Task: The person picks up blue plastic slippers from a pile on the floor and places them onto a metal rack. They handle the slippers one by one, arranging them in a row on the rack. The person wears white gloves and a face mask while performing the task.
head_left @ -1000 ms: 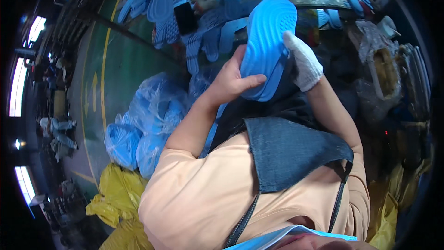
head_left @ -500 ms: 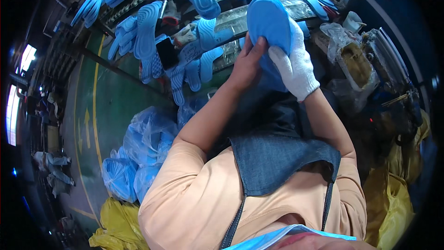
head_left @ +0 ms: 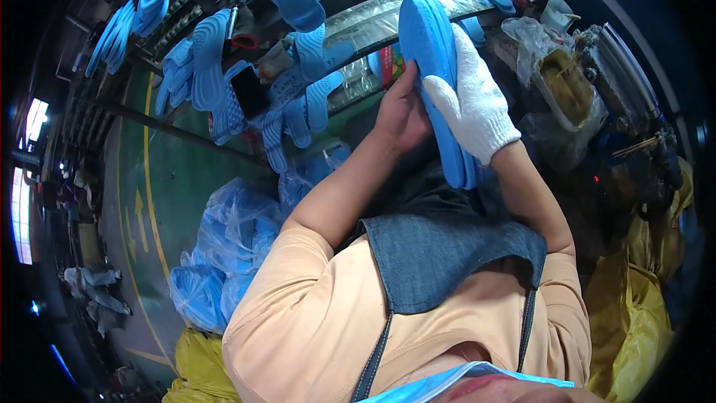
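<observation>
Blue insoles (head_left: pixel 427 41) stacked together
Gloved right hand (head_left: pixel 475 104) clamps one side; bare left hand (head_left: pixel 403 113) touches the other, its grip unclear.

Head view: it looks from the head of the person, steeply downward and forward.
Face mask (head_left: pixel 477 377): nearest of all, at 5 o'clock, cut by the lower edge.
Apron (head_left: pixel 451 261): also near, at 4 o'clock.
Left hand (head_left: pixel 403 110): beyond the apron, at 1 o'clock.
Right hand (head_left: pixel 477 104): at 2 o'clock.
Green floor (head_left: pixel 186 160): much farther, at 9 o'clock.
</observation>
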Tool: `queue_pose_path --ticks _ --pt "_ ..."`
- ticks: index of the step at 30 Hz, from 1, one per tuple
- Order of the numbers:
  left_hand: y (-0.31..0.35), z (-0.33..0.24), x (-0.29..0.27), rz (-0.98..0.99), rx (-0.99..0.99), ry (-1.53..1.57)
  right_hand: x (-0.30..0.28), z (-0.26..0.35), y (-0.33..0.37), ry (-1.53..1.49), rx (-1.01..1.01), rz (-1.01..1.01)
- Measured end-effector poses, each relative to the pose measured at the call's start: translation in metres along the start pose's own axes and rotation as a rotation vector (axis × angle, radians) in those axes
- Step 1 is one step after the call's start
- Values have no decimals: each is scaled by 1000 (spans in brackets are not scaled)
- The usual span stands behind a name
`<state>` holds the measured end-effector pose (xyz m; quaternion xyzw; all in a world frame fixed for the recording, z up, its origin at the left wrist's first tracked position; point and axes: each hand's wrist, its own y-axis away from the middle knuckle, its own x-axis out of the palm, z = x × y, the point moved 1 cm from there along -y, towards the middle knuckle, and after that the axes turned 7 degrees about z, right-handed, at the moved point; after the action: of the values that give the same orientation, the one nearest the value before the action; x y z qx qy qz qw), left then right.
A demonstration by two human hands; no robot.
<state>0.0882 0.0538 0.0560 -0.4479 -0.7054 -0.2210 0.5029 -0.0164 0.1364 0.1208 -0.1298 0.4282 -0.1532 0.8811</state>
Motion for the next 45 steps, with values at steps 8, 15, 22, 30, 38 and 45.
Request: queue_pose_path --ticks 8,15,22,30,38,45 --pt "-33 -22 -48 -31 60 -54 10 -59 -20 -342 47 -47" --pt "-131 -105 -152 -561 137 -198 67 -164 -16 -662 226 -193" --pt "-201 -195 -255 -803 -112 -1934 79 -182 -24 -714 377 -6" --pt "-107 -188 -166 -286 -1 -1449 62 -216 -18 -786 546 -62" --pt "197 -137 -257 -634 -891 -1115 75 -202 -19 -844 652 8" --pt "288 -32 -367 -814 -996 -1871 87 -196 -18 -764 641 -1"
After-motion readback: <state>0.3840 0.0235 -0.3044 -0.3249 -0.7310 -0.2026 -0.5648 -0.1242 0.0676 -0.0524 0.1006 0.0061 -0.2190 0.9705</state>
